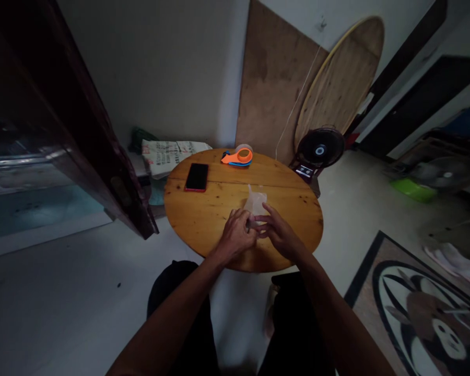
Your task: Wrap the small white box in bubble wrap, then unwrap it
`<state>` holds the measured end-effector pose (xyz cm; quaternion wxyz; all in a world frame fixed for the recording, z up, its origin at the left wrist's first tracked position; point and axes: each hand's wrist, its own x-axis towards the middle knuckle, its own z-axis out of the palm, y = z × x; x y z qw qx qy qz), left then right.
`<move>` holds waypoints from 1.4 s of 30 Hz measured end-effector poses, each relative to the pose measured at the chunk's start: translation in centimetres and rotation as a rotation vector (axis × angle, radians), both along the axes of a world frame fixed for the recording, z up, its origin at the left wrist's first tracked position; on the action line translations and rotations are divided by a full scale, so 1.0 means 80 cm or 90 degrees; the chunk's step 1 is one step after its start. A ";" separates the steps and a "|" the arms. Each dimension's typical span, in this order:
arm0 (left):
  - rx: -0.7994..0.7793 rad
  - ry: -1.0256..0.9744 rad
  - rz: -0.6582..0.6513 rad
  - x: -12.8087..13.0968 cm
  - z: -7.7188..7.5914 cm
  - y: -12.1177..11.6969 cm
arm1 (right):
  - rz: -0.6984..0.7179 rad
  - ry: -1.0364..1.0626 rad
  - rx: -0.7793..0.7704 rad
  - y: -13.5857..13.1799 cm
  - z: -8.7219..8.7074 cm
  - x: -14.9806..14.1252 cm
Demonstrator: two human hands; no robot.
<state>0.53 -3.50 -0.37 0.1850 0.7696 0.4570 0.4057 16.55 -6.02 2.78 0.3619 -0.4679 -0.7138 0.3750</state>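
A small translucent plastic bag (257, 200) stands up from the round wooden table (219, 209), close to its near edge. My left hand (238, 231) is closed, its thumb and fingers pinching the lower part of the bag. Facing it, my right hand (281, 233) has its fingertips on the same part of the bag, close to the left fingertips; one finger is raised apart from the others. Whatever lies between the fingertips is dark and hard to make out. Beyond the hands, an orange and blue tape dispenser (238, 156) holds a roll of clear tape.
A phone (196, 177) with a red edge lies on the table's left side. Behind stand a printed sack (172, 156) and a round wooden board (344, 78) leaning on the wall. A dark round device (320, 149) is beyond the table's right edge. A dark door frame (113, 172) rises at left.
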 end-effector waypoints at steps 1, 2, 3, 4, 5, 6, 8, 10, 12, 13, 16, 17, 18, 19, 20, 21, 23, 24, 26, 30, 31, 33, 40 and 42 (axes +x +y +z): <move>0.003 0.015 0.001 0.000 0.000 -0.001 | 0.001 0.023 -0.017 0.001 -0.001 0.001; 0.008 0.031 0.003 0.000 0.000 -0.003 | -0.001 0.043 -0.032 0.002 -0.002 0.002; 0.014 0.045 0.007 0.000 0.001 -0.005 | -0.005 0.057 -0.040 0.003 -0.002 0.003; 0.019 0.058 0.011 0.000 0.002 -0.006 | -0.012 0.061 -0.039 0.006 -0.002 0.004; 0.023 0.068 0.013 0.000 0.002 -0.008 | -0.023 0.049 -0.024 0.010 0.000 0.006; 0.026 0.076 0.013 0.000 0.003 -0.009 | -0.037 0.015 0.007 0.015 0.004 0.007; 0.029 0.081 0.003 0.001 0.005 -0.009 | -0.057 -0.106 0.104 0.029 0.015 0.007; 0.031 0.077 -0.007 0.001 0.005 -0.007 | -0.021 -0.262 0.190 0.046 0.031 0.001; 0.030 0.068 -0.005 0.002 0.004 -0.005 | 0.089 -0.404 0.195 0.065 0.047 -0.011; 0.028 0.064 -0.002 0.002 0.004 -0.004 | 0.131 -0.476 0.178 0.073 0.054 -0.018; 0.015 0.050 0.000 0.003 0.002 -0.003 | 0.183 -0.679 0.141 0.091 0.067 -0.031; 0.011 0.047 -0.002 0.002 0.002 -0.002 | 0.191 -0.733 0.137 0.095 0.069 -0.030; 0.009 0.042 -0.005 0.002 0.002 -0.002 | 0.196 -0.774 0.138 0.097 0.069 -0.028; 0.007 0.036 -0.009 0.001 0.001 -0.001 | 0.196 -0.802 0.143 0.099 0.067 -0.024; 0.003 0.029 -0.017 0.000 0.001 0.001 | 0.194 -0.819 0.147 0.101 0.065 -0.018; -0.002 0.022 -0.028 -0.001 0.000 0.003 | 0.186 -0.826 0.151 0.103 0.062 -0.012; -0.021 0.003 -0.053 -0.001 -0.002 0.008 | 0.173 -0.822 0.150 0.106 0.056 -0.001; -0.034 -0.006 -0.065 -0.001 -0.002 0.010 | 0.170 -0.814 0.146 0.108 0.053 0.003; -0.066 -0.017 -0.081 -0.001 -0.003 0.014 | 0.167 -0.784 0.141 0.112 0.049 0.010; -0.099 -0.020 -0.089 0.001 -0.002 0.017 | 0.137 -0.696 0.184 0.122 0.047 0.020; -0.100 -0.018 -0.088 0.002 -0.002 0.017 | 0.127 -0.680 0.194 0.126 0.047 0.022; -0.100 -0.017 -0.088 0.002 -0.001 0.016 | 0.115 -0.668 0.196 0.136 0.048 0.023; -0.011 0.011 -0.063 0.003 0.003 0.007 | 0.123 -0.731 0.142 0.166 0.031 0.003; 0.024 0.047 -0.057 0.002 0.006 0.002 | 0.101 -0.728 0.141 0.166 0.021 -0.001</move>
